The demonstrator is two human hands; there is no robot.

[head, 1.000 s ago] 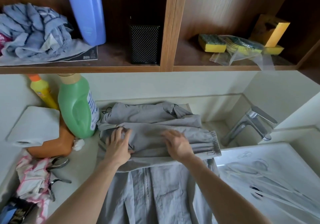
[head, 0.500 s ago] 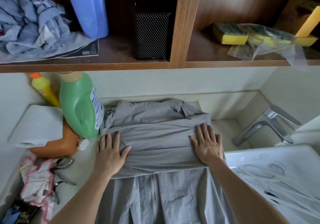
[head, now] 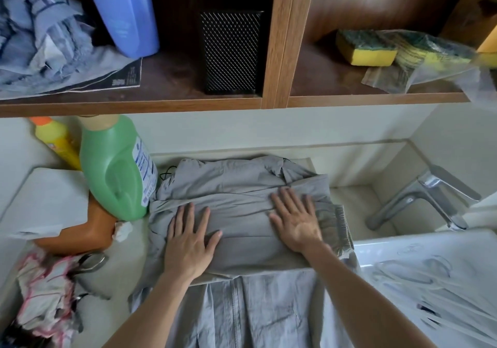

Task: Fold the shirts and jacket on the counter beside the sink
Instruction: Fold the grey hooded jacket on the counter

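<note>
Both hands lie flat on the grey jacket (head: 242, 183), which is spread on the table (head: 126, 264) just left of the sink (head: 403, 242). The left hand (head: 188, 242) presses the folded panel with its fingers (head: 185, 216) straight and spread, gripping nothing. The right hand (head: 298, 221) does the same, its fingers (head: 285, 199) straight and pointing away from the person. Between the 2 sets of fingers runs a band of cloth laid across the body, most likely a sleeve. Its elastic cuff (head: 336, 229) sits just right of the right fingers. The flat palms seem meant to pin the fold and push creases out. Beyond the fingers the collar end bunches near the wall. Behind the wrists the hem (head: 255, 318) hangs over the table edge, not yet folded. A green detergent bottle (head: 115, 170) stands just left of the left fingers, just beside the jacket's edge, so that side has little room.
</note>
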